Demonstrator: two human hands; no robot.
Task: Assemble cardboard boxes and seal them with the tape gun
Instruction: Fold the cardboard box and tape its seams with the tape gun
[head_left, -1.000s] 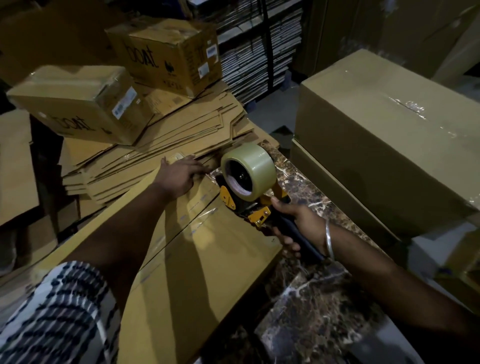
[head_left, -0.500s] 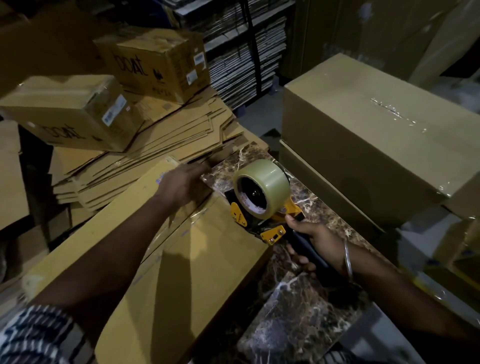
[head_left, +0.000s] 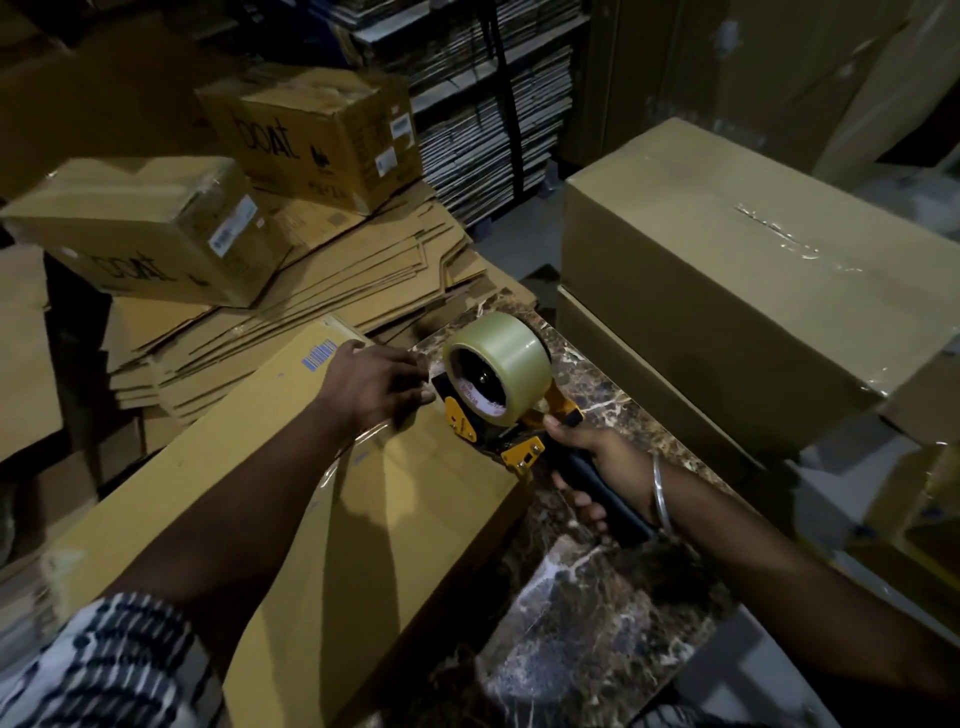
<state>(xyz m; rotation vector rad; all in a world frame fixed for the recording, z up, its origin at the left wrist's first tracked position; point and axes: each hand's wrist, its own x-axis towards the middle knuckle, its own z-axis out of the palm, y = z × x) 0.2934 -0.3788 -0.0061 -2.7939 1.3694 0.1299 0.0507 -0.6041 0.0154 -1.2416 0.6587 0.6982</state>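
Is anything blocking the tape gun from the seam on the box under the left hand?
Only the left hand itself: it rests on the box right in front of the tape gun, which the right hand holds at the box's edge. Nothing else visible intervenes.

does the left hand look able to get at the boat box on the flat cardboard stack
Probably yes. The left hand rests on the box being taped, and nothing stands between it and the nearer boat box up on the flat stack.
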